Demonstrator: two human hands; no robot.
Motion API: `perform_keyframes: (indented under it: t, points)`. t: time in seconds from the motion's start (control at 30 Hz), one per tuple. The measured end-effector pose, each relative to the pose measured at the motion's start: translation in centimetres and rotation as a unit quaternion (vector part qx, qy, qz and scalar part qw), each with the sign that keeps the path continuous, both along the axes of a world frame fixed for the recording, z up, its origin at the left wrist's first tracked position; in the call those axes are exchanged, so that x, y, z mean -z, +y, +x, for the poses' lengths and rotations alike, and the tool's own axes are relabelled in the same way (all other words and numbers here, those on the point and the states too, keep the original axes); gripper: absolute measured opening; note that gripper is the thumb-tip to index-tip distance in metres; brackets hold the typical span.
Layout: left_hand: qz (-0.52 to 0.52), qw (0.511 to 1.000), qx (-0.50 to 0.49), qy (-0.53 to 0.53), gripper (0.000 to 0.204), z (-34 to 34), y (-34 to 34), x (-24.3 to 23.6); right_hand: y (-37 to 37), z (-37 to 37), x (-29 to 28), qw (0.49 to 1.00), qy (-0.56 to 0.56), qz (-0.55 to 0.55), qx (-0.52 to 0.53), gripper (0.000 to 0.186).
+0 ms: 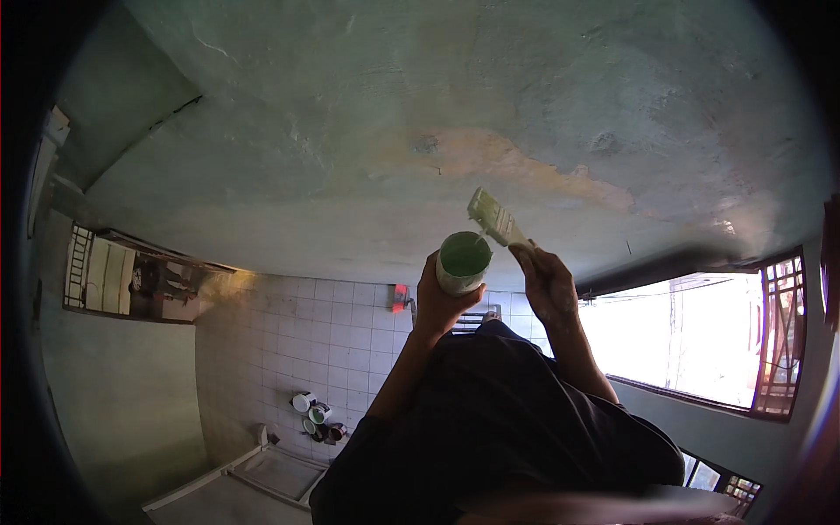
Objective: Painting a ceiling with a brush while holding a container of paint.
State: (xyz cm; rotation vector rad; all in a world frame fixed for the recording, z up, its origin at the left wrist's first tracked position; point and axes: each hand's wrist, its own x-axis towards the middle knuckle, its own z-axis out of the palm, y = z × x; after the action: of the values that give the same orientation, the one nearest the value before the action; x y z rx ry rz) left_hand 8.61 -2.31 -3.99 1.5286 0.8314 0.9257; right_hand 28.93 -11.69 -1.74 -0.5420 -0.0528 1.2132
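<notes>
My left hand (444,304) is closed around a small paint can (461,283), holding it up in front of my chest. Green paint coats the can's inside, and its open mouth faces me. In my right hand (551,284) is a flat paintbrush (495,219), gripped by its handle. The bristle end, smeared with pale green, points up and left, just above the can's rim. Beyond both hands stretches a green wall (350,157) with a peeled, tan patch (525,166) above the brush.
Below me is a white tiled floor (297,337) with several paint containers (312,413) grouped at the left. Part of a ladder (479,317) shows under my hands. A red object (400,297) lies near the wall's foot. A bright barred window (682,341) is at the right.
</notes>
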Motion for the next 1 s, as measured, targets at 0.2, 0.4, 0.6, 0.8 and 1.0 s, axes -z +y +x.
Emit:
perform_keyframes:
  t: [0.2, 0.4, 0.6, 0.8, 1.0]
  points:
    - [0.021, 0.999, -0.049, 0.003, 0.079, -1.7, 0.9, 1.6, 0.7, -2.1, 0.0, 0.996, 0.005, 0.022, -0.089, 0.047]
    - [0.034, 0.993, -0.109, 0.027, 0.078, -4.6, 1.0, 2.3, 2.1, -3.2, 0.3, 0.991, 0.06, 0.038, -0.11, 0.047]
    - [0.074, 0.981, -0.169, 0.052, 0.077, -7.3, 0.6, 2.7, 3.9, -4.4, 1.4, 0.976, 0.013, 0.013, -0.216, 0.045]
    - [0.05, 0.978, -0.193, 0.06, 0.076, -9.2, 0.5, 2.9, 8.5, -6.7, -2.4, 0.941, -0.053, 0.041, -0.332, 0.038]
    - [0.039, 0.978, -0.197, 0.058, 0.081, -10.1, 0.9, 4.0, 11.6, -8.2, -4.8, 0.937, -0.231, -0.064, -0.253, 0.038]
